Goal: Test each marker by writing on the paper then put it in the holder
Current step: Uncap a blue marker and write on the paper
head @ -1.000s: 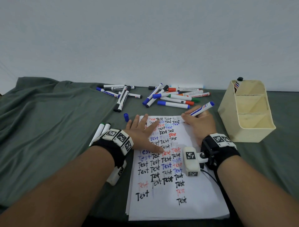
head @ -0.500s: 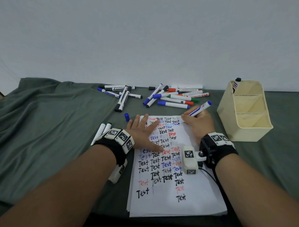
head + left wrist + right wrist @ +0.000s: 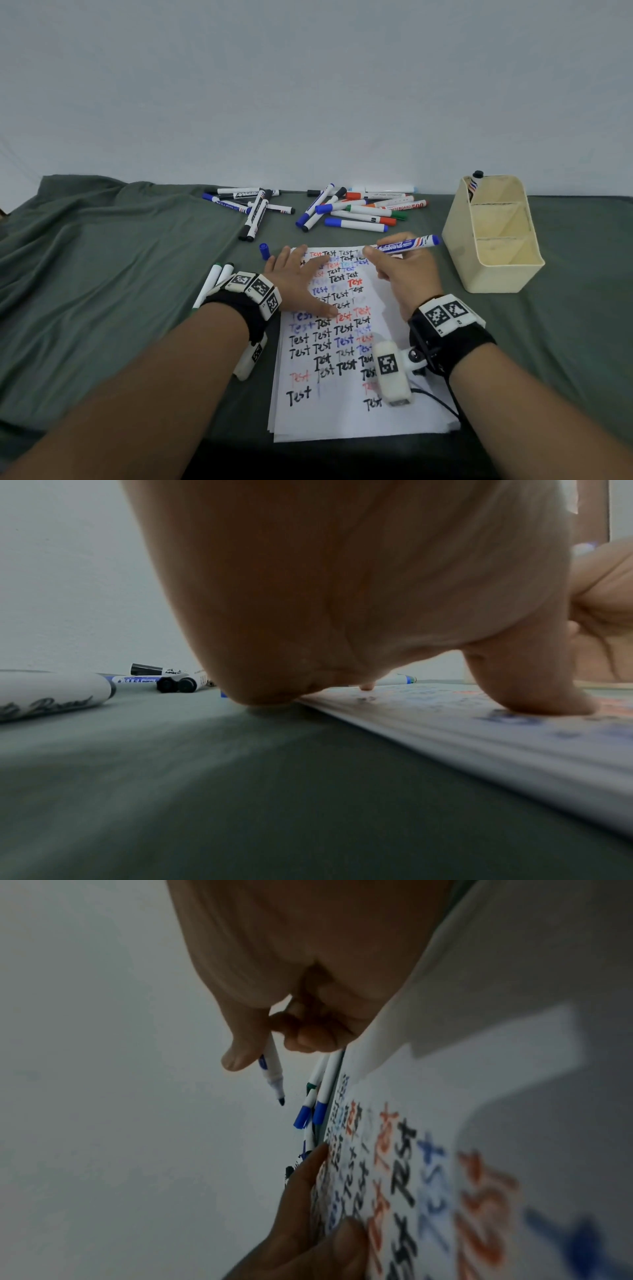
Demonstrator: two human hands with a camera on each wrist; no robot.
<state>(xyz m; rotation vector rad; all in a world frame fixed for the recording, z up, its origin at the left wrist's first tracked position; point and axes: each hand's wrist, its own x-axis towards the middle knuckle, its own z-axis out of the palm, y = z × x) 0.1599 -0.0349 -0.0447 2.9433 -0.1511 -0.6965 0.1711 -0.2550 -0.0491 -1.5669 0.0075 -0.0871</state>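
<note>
My right hand (image 3: 375, 253) pinches an uncapped blue whiteboard marker (image 3: 407, 244) over the top right of the paper stack (image 3: 342, 416). The marker lies nearly level, its blue end toward the holder. In the right wrist view its tip (image 3: 281, 1101) hangs in the air, off the paper (image 3: 496, 1056). My left hand (image 3: 299, 279) rests flat and spread on the written sheet, thumb pressed on the paper (image 3: 479, 737). The loose blue cap (image 3: 263, 250) stands just beyond its fingers. The cream three-slot holder (image 3: 493, 267) sits to the right, with one black-capped marker (image 3: 475, 181) in its far slot.
Two heaps of capped markers lie near the wall, one behind the paper (image 3: 359, 209) and one further left (image 3: 255, 209). Two white markers (image 3: 219, 274) lie beside my left wrist. A rumpled green cloth (image 3: 102, 274) covers the table.
My right hand has tipped the marker from a steep writing slant to nearly level and shifted slightly left. The left hand stays on the paper.
</note>
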